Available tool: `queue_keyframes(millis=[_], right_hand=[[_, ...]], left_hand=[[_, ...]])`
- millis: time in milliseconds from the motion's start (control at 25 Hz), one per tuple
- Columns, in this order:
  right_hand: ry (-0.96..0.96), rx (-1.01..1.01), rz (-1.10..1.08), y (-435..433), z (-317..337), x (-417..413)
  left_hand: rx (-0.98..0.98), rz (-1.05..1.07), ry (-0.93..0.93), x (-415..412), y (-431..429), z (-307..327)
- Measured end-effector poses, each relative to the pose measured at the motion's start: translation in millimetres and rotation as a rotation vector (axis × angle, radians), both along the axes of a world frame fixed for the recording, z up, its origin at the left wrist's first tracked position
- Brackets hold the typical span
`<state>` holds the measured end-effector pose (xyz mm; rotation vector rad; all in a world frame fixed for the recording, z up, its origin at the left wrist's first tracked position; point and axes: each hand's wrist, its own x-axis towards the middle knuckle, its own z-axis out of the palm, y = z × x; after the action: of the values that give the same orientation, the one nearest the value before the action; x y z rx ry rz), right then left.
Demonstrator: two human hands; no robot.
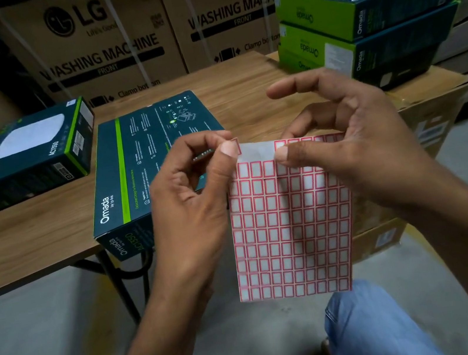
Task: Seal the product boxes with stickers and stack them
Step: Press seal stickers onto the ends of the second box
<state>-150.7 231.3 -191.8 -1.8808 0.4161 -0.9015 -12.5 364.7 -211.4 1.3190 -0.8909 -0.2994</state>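
Head view: brown LG cartons [99, 45] fill the background behind a wooden table [35, 235]. A stack of product boxes [371, 24] stands at the far right. A centre box [138, 168] lies flat on the table, overhanging its near edge, and a left box [25, 156] sits beside it. In front of them, your right hand [359, 137] holds the sticker sheet [290, 223] upright, thumb pressing near its top edge. Your left hand [188, 209] pinches one red-bordered sticker [234, 143] between thumb and forefinger at the sheet's top left corner.
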Motion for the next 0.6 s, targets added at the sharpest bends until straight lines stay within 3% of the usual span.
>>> queue_keyframes(millis=[240, 600], right_hand=[[0.170, 0.035, -0.084, -32, -8, 3], [0.347, -0.085, -0.185, -114, -12, 33]], left_hand=[[0.006, 0.107, 0.019, 5, 5, 4], [-0.004, 0.050, 0.210, 7, -24, 12]])
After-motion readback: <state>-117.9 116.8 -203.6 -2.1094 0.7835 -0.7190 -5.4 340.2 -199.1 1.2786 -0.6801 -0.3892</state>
